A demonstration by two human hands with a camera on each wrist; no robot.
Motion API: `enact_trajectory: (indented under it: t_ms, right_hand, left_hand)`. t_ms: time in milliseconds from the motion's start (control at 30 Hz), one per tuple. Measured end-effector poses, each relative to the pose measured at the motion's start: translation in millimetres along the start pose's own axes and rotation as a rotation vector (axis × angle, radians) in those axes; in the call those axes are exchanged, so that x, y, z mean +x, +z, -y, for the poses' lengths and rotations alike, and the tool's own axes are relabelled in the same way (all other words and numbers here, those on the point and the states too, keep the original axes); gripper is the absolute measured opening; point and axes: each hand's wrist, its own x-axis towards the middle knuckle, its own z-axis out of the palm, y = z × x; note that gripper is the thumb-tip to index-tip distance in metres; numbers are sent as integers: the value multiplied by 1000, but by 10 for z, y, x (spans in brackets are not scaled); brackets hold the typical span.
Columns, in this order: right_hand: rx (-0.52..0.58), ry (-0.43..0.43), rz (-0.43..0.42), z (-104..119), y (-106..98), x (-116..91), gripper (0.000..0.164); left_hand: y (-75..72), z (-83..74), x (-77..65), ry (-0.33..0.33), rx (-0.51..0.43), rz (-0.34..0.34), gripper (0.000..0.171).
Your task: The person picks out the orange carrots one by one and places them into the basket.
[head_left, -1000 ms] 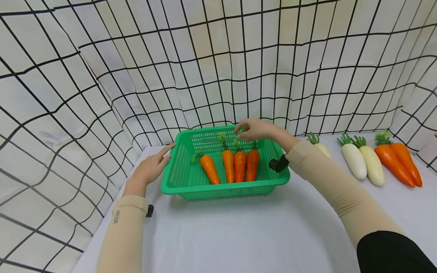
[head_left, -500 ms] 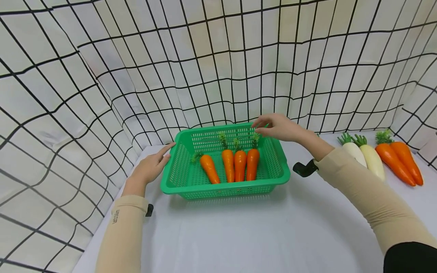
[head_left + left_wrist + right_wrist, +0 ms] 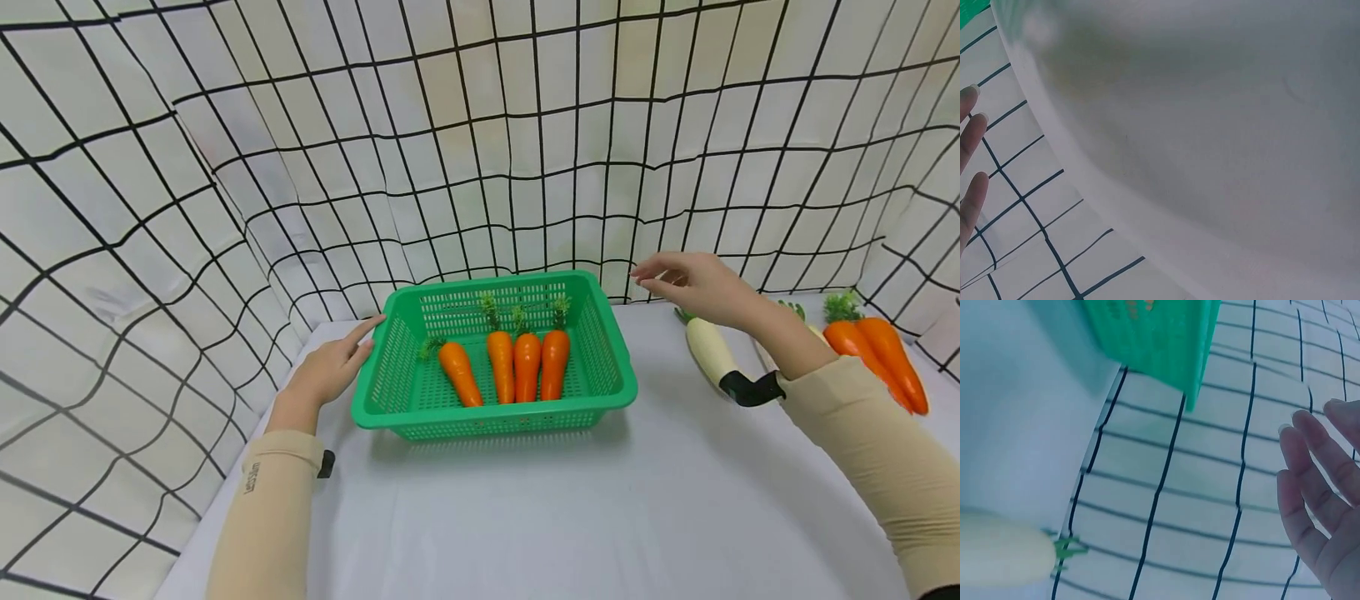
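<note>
1. Head: your left hand (image 3: 326,371), fingers (image 3: 363,328) fairly straight, touches the basket (image 3: 495,417) of four carrots (image 3: 527,367); your empty right hand (image 3: 701,287), fingers loosely bent, hovers near a radish (image 3: 709,348).
2. Left wrist: extended fingers.
3. Right wrist: your fingers hold nothing.

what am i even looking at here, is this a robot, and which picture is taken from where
No robot: these are a person's bare hands. The wide picture is filmed from the head, looking forward and down; the other two come from the wrists. On the white table stands a green basket with four orange carrots inside. To its right lie pale radishes, some partly hidden, and two more carrots. The left hand touches the basket's left rim. The right hand hangs in the air right of the basket, holding nothing. The left-wrist picture is mostly white surface, with a few fingers at its edge.
</note>
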Motion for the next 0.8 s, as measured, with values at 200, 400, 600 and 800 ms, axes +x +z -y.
enact_trajectory:
  t_ms: [200,400,600,800]
  right_hand:
    - [-100,13,-69,-260,-148,-258,25]
    - [-118,122,-115,-536,-238,-519,29]
    - [-95,204,-204,-824,-286,-781,41]
    - [-133,352,-240,-1064,-410,-1021,48]
  left_hand:
    - [0,7,-1,-1,3,5,56]
    - [-6,16,-7,-6,7,-6,57]
    - [4,14,4,-5,6,-2,57]
    - [13,11,1,-4,1,0,58]
